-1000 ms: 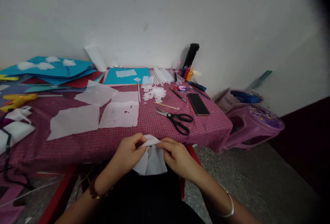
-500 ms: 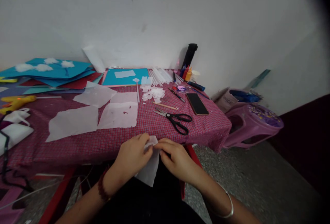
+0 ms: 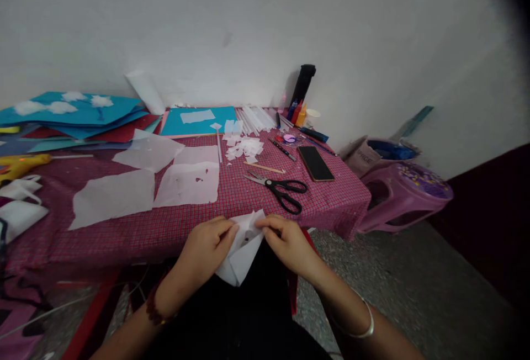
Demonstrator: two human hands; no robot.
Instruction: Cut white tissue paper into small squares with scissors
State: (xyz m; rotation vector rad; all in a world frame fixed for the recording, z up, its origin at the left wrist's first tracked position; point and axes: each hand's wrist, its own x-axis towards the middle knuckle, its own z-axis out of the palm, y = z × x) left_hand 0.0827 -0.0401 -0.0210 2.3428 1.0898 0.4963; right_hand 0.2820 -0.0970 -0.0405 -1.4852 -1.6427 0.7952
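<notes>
A folded sheet of thin white paper point(image 3: 244, 258) hangs between my hands, just in front of the table's near edge. A dark spot or hole shows near its upper middle. My left hand point(image 3: 209, 244) pinches its left side between thumb and fingers. On the other side, my right hand point(image 3: 287, 241) grips the upper right corner. Black-handled scissors point(image 3: 281, 186) lie partly spread on the table beyond my right hand. Flat white paper sheets point(image 3: 188, 180) lie beyond my left hand, one of them with small holes.
Small paper scraps point(image 3: 248, 147), a wooden stick point(image 3: 265, 167), a pen point(image 3: 282, 150) and a phone point(image 3: 315, 163) lie on the checked tablecloth. At left are a yellow glue gun point(image 3: 25, 165) and coloured sheets point(image 3: 136, 125). A pink stool point(image 3: 406, 200) stands at right.
The paper between my hands has been spread wider, and its top now gapes open. My right hand has moved slightly right, its grip now at the paper's corner. The view has shifted a little.
</notes>
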